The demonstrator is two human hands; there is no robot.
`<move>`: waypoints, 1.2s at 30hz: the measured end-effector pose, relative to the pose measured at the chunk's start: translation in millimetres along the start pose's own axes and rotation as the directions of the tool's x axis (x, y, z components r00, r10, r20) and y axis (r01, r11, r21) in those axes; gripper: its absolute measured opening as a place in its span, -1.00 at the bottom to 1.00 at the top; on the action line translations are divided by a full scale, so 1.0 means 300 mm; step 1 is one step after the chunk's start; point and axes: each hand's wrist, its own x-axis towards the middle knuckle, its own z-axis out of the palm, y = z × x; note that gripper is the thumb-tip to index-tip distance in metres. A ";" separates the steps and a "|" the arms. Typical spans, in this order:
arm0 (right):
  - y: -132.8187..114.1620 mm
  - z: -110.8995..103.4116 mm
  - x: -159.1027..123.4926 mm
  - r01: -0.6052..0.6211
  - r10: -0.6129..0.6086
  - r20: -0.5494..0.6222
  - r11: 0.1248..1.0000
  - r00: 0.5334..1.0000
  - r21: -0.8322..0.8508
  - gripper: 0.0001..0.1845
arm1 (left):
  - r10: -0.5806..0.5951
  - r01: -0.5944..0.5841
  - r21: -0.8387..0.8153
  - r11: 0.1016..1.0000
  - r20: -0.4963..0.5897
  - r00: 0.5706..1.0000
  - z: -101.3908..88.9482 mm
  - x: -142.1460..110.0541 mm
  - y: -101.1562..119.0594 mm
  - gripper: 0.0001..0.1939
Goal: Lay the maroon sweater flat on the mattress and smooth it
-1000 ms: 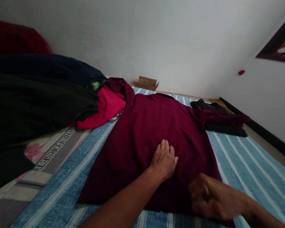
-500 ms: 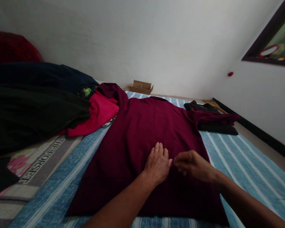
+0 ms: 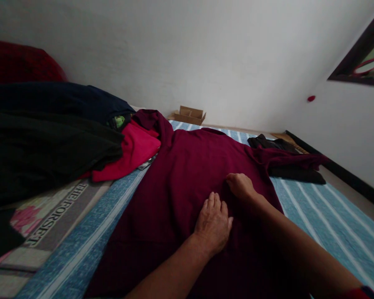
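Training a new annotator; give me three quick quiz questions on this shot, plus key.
1. True or false: on the maroon garment, the left hand is nearer the neckline than the right hand.
2. The sleeve at picture right lies across: A) cardboard box; B) dark clothes; C) pink cloth.
3. Fill in: the lettering at picture left reads "THE ___".

Key: 1. False; 2. B; 3. FORSET.

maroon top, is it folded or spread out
Spread out: the maroon top lies mostly flat on the striped sheet, sleeves reaching to either side.
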 end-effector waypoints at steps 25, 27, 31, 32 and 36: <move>0.061 -0.011 -0.048 0.003 -0.043 0.083 0.902 0.996 0.431 -0.69 | 0.008 -0.008 -0.012 1.000 -0.013 1.000 -0.007 0.001 0.000 -0.54; 0.074 -0.027 -0.144 0.009 -0.089 0.122 0.841 0.989 0.541 -0.73 | 0.003 -0.003 -0.013 1.000 -0.018 1.000 -0.006 0.002 0.000 -0.55; 0.073 -0.061 -0.373 -0.095 -0.381 0.332 0.524 0.863 0.846 -0.82 | 0.003 -0.003 -0.003 1.000 -0.015 1.000 -0.007 0.001 0.000 -0.55; 0.068 -0.068 -0.422 -0.143 -0.432 0.392 0.504 0.812 0.852 -0.81 | 0.003 -0.003 -0.002 1.000 -0.011 1.000 -0.009 0.001 0.000 -0.55; 0.056 -0.084 -0.504 -0.082 -0.467 0.425 0.594 0.776 0.801 -0.77 | 0.008 -0.008 0.002 1.000 0.000 1.000 -0.014 0.004 -0.001 -0.54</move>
